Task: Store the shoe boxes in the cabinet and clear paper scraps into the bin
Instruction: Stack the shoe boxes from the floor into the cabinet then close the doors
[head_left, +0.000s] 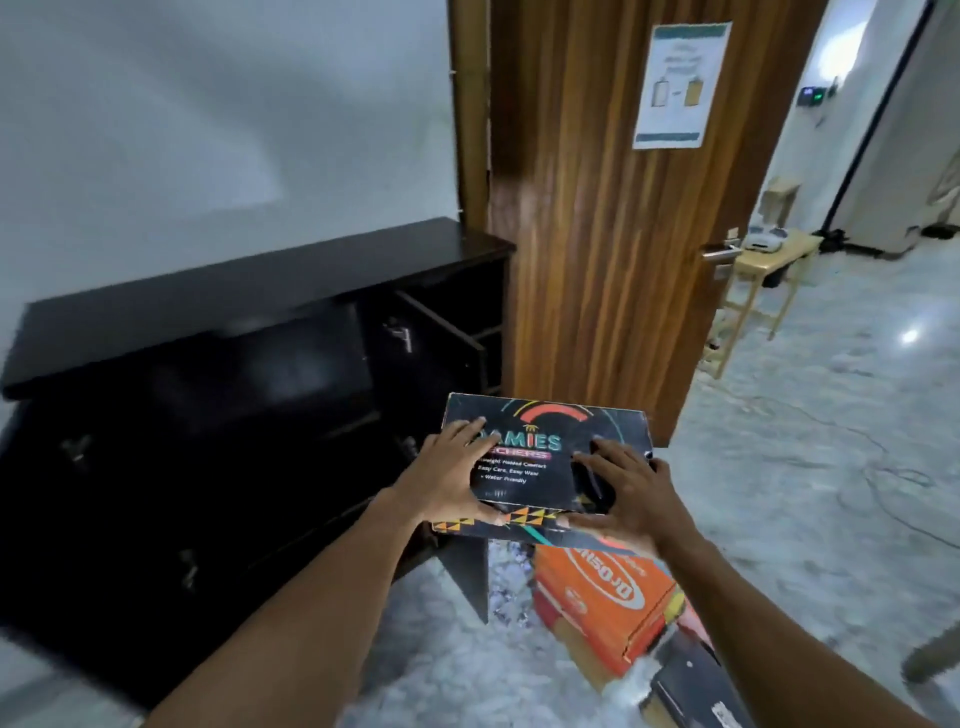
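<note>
We hold black printed cardboard shoe box (545, 415) in air, near dark wooden cabinet (234, 312) w/ door open. Left hand (449, 478) + right hand (628, 499): fingers spread on lid, thumbs clamping front edge. Orange cardboard shoe box (597, 597) below, not stored yet; scraps/bin not visible.

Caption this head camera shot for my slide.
Left hand and right hand hold a black shoe box near the dark cabinet, an orange box lying below.

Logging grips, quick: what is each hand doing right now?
Left hand: holds the black shoe box, fingers on its lid, thumb on the near side.
Right hand: holds the same box likewise.
</note>
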